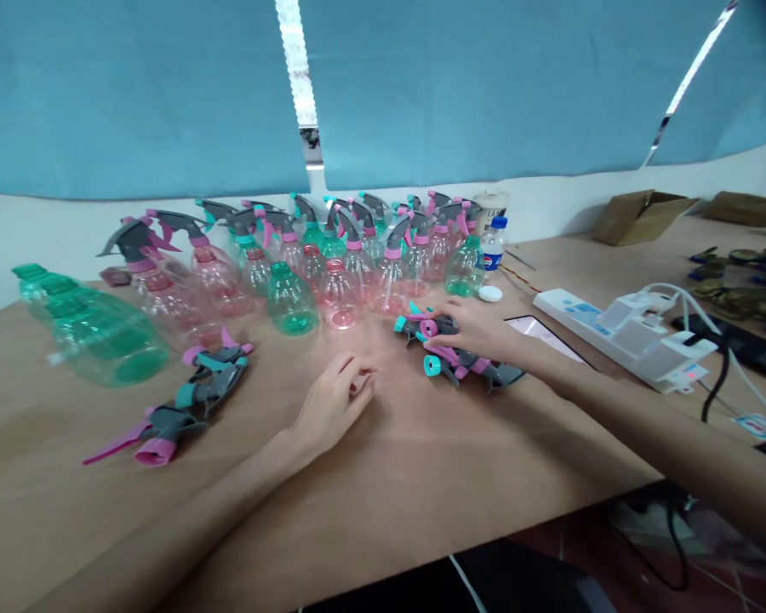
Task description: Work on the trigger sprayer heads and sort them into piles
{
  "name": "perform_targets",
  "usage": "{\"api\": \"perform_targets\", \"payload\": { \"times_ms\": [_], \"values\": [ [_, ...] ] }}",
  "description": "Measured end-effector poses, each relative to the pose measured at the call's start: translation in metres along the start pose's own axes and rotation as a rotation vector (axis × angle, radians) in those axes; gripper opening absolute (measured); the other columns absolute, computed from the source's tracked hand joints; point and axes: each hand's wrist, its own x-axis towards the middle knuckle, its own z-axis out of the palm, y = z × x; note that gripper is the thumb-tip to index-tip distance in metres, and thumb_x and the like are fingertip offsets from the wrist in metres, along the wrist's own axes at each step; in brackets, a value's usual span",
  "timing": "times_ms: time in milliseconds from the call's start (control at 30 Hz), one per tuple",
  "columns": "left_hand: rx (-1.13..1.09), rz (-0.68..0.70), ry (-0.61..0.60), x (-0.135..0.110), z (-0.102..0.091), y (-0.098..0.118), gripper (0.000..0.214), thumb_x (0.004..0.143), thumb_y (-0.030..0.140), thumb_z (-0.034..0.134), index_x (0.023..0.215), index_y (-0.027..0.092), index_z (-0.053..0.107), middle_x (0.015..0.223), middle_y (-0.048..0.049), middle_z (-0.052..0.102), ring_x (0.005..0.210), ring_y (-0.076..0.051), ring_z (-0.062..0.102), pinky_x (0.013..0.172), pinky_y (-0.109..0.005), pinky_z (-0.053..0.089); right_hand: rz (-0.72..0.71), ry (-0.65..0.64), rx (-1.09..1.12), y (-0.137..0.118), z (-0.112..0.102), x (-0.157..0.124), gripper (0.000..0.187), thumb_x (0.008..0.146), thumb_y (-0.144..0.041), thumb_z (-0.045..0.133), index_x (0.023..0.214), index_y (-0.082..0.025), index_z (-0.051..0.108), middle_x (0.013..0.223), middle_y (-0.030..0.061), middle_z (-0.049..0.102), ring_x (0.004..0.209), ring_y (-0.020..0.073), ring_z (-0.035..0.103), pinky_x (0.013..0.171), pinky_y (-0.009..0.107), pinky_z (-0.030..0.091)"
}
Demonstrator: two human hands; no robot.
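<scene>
My right hand (pixel 469 330) reaches into a pile of trigger spray heads (pixel 460 366) in grey, pink and teal. Its thumb and fingers close around a grey spray head with a pink collar (pixel 428 329). Resting on the tabletop left of that pile, my left hand (pixel 338 400) has its fingers curled in, and nothing shows in them. Beyond it stand an open clear-pink bottle (pixel 340 294) and an open green bottle (pixel 291 298). More loose spray heads (pixel 210 383) lie at the left.
Several bottles with spray heads fitted (pixel 357 247) crowd the back of the table. Green bottles (pixel 102 328) lie or lean at far left. On the right are a phone (pixel 545 335), a white power strip (pixel 580 315) with cables, a Pepsi bottle (pixel 493 245) and a cardboard box (pixel 642 217).
</scene>
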Motion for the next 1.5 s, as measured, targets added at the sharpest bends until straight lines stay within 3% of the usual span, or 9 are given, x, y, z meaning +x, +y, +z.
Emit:
{"api": "perform_targets", "payload": {
  "times_ms": [267,467,600,767,867,1067,1167,1367,1500],
  "values": [
    [-0.021,-0.022,0.006,-0.006,-0.009,-0.003,0.01,0.09,0.02,0.045,0.092,0.019,0.055,0.092,-0.0027,0.056,0.067,-0.011,0.056,0.059,-0.024,0.05,0.016,-0.04,-0.048,0.0,-0.014,0.007,0.044,0.081,-0.058,0.056,0.106,-0.022,0.064,0.111,0.0101,0.062,0.105,0.03,0.058,0.088,0.043,0.046],
    [-0.027,-0.021,0.005,-0.011,-0.012,-0.003,0.011,0.09,0.02,0.046,0.092,0.018,0.057,0.09,-0.0027,0.057,0.066,-0.012,0.056,0.059,-0.024,0.05,-0.059,-0.07,-0.012,-0.017,0.019,0.006,0.051,0.088,-0.057,0.046,0.128,-0.025,0.052,0.122,0.0106,0.06,0.115,0.0302,0.055,0.093,0.046,0.044],
    [-0.026,-0.024,-0.002,-0.014,-0.014,-0.003,0.012,0.09,0.02,0.045,0.093,0.018,0.057,0.09,-0.0031,0.058,0.067,-0.013,0.057,0.06,-0.025,0.051,-0.116,-0.091,0.007,-0.027,0.028,0.0,0.049,0.09,-0.057,0.042,0.129,-0.029,0.053,0.135,0.0073,0.053,0.128,0.0297,0.045,0.103,0.047,0.037],
    [-0.03,-0.028,-0.014,-0.016,-0.014,-0.005,0.011,0.09,0.018,0.046,0.093,0.018,0.057,0.09,-0.0028,0.059,0.068,-0.013,0.058,0.061,-0.026,0.05,-0.052,-0.027,-0.03,-0.008,0.02,-0.024,0.055,0.09,-0.057,0.042,0.135,-0.027,0.047,0.138,0.0125,0.049,0.132,0.035,0.039,0.102,0.059,0.034],
    [-0.032,-0.028,-0.021,-0.016,-0.014,-0.005,0.011,0.09,0.018,0.047,0.093,0.018,0.057,0.091,-0.0025,0.059,0.069,-0.013,0.058,0.062,-0.026,0.05,-0.129,-0.038,-0.048,0.008,0.023,-0.044,0.039,0.091,-0.05,0.046,0.124,-0.033,0.057,0.138,0.0059,0.051,0.137,0.0327,0.032,0.107,0.061,0.027],
    [-0.025,-0.034,-0.025,-0.015,-0.013,-0.005,0.01,0.09,0.02,0.046,0.092,0.019,0.056,0.089,-0.002,0.059,0.067,-0.013,0.057,0.062,-0.026,0.049,0.064,0.063,-0.13,-0.015,0.043,-0.066,0.063,0.089,-0.06,0.041,0.142,-0.025,0.038,0.151,0.0128,0.03,0.141,0.0358,0.02,0.107,0.06,0.027],
    [-0.022,-0.037,-0.035,-0.016,-0.013,-0.005,0.01,0.09,0.019,0.046,0.093,0.019,0.055,0.089,-0.0013,0.059,0.067,-0.013,0.057,0.063,-0.026,0.048,0.098,0.071,-0.209,-0.033,0.049,-0.068,0.063,0.088,-0.063,0.038,0.139,-0.026,0.043,0.155,0.0121,0.022,0.141,0.0352,0.021,0.108,0.057,0.027],
    [-0.005,-0.034,-0.056,-0.017,-0.013,-0.005,0.01,0.089,0.017,0.046,0.092,0.019,0.055,0.09,-0.0012,0.06,0.068,-0.013,0.059,0.065,-0.026,0.048,0.109,0.039,-0.263,-0.029,0.049,-0.064,0.058,0.09,-0.06,0.037,0.133,-0.025,0.052,0.152,0.0115,0.03,0.14,0.0351,0.024,0.107,0.053,0.031],
    [0.011,-0.023,-0.069,-0.021,-0.016,-0.004,0.011,0.088,0.017,0.045,0.092,0.019,0.056,0.089,-0.0016,0.059,0.067,-0.013,0.058,0.066,-0.027,0.048,0.13,0.081,-0.273,-0.029,0.045,-0.052,0.064,0.088,-0.062,0.038,0.131,-0.018,0.054,0.146,0.017,0.038,0.138,0.0382,0.027,0.105,0.054,0.033]
  ]
}}
